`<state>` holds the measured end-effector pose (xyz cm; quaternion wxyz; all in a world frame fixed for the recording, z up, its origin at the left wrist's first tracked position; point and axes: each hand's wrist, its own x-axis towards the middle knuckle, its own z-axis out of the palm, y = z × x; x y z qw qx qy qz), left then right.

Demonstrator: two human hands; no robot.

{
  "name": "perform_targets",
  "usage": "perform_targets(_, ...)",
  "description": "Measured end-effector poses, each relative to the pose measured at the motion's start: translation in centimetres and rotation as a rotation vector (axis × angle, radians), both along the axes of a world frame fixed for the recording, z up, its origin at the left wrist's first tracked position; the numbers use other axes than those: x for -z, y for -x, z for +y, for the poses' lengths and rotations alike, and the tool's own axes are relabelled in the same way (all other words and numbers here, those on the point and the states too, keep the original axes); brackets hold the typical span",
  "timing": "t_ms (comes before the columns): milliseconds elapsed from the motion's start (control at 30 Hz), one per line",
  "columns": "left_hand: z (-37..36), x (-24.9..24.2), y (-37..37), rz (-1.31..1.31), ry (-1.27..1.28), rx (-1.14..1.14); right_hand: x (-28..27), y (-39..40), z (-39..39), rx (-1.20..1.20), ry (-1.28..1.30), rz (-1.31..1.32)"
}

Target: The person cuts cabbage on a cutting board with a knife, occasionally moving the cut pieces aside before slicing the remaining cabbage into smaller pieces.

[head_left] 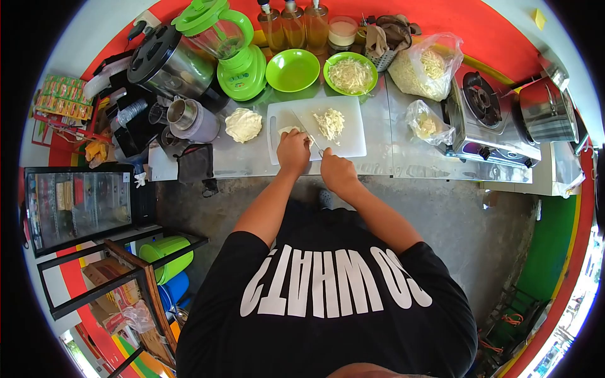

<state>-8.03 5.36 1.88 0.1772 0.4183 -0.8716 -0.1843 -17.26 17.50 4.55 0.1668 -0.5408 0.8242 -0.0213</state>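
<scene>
On the white cutting board [353, 148] my left hand [294, 151] presses down with curled fingers on a pale vegetable piece [288, 130], most of it hidden under the fingers. My right hand [338, 171] is closed round the handle of a knife [304, 127]. Its blade points away to the left, lying close beside my left fingertips and the vegetable piece. Right of the blade is a heap of thin pale shreds [329, 124]. A pale, rounded, cabbage-like lump [243, 125] rests on the metal counter, left of the board.
Behind the board stand a green bowl [292, 70], a bowl of shreds [350, 74], a green blender [241, 72] and oil bottles [294, 26]. Bags of pale food [428, 69] and a gas stove [482, 104] are to the right. A metal-and-grey container [194, 120] stands left.
</scene>
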Motion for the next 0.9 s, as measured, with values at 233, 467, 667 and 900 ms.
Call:
perform_targets(233, -0.2, -0.2, -0.2, -0.102, -0.020, 0.028, 1.2, -0.4, 0.3, 0.060, -0.059, -0.106)
perform_targets(467, -1.1, -1.5, -0.8, -0.214, -0.078, 0.147, -0.6, -0.2, -0.4, 0.042, -0.066, -0.155)
perform_targets(667, -0.4, -0.7, -0.8, -0.066, -0.097, 0.008, 1.6, -0.6, -0.4, 0.058, -0.054, -0.104)
perform_targets(900, -0.4, -0.2, -1.1, -0.022, -0.140, -0.024, -0.3, -0.6, -0.6, 0.014, -0.086, -0.107)
